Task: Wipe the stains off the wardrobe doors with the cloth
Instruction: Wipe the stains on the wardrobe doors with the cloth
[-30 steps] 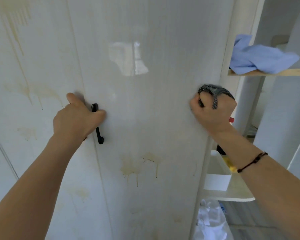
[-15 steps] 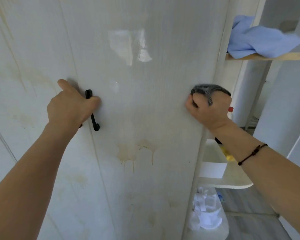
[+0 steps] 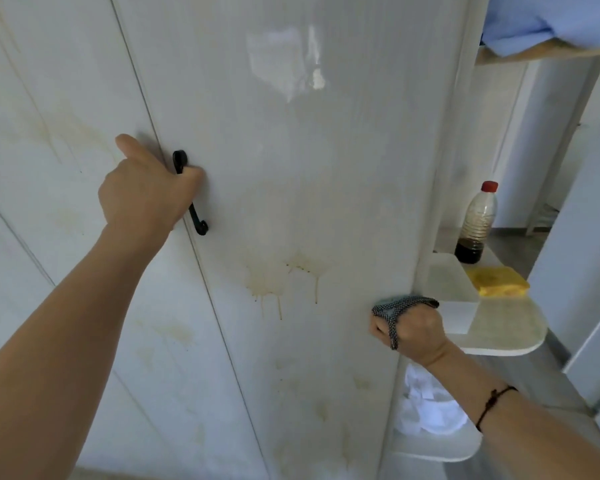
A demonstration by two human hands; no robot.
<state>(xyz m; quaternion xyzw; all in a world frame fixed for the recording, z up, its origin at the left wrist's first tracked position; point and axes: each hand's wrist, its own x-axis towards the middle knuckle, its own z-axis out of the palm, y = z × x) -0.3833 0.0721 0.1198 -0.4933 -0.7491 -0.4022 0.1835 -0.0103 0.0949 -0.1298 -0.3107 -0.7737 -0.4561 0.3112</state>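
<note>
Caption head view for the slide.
Left hand grips black door handle; right hand presses grey cloth against stained wardrobe door.

Two hands (image 3: 146,195) (image 3: 413,332), one cloth (image 3: 400,303), one handle (image 3: 197,220)

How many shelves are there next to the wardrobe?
3. The top shelf holds a blue cloth, the middle shelf holds a bottle and a yellow sponge, and the bottom shelf holds white crumpled stuff. More may be out of view.

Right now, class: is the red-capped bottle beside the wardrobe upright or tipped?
Upright: the bottle stands base down with its red cap on top, and the dark liquid has settled at the bottom.
</note>
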